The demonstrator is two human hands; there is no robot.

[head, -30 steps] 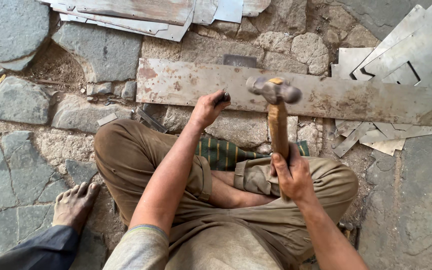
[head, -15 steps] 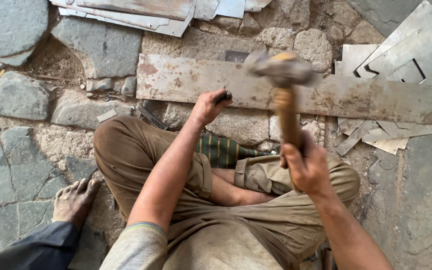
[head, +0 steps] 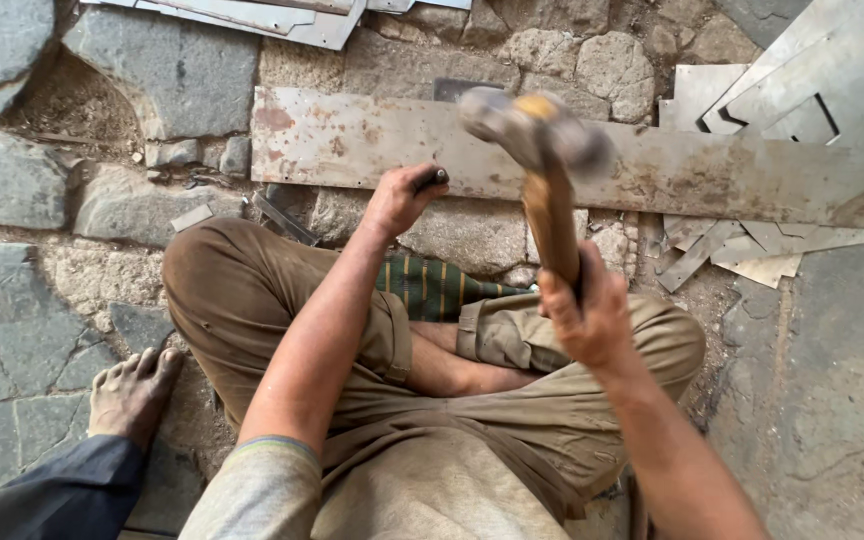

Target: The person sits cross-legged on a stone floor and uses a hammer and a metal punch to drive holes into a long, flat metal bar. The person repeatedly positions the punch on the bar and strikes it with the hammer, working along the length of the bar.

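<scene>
We grip the wooden-handled steel hammer (head: pixel 542 150) in our right hand (head: pixel 582 315) at centre frame, our left hand (head: pixel 402 200) pinching a small dark punch (head: pixel 432 180) on the long rusty metal strip (head: pixel 592 160).

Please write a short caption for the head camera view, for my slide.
Seated cross-legged, right hand raises a hammer over a rusty metal strip; left hand holds a small dark tool.

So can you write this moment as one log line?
right hand: grips wooden-handled hammer, raised, blurred | left hand: holds small dark tool against rusty metal strip | seated cross-legged on stone ground
</scene>
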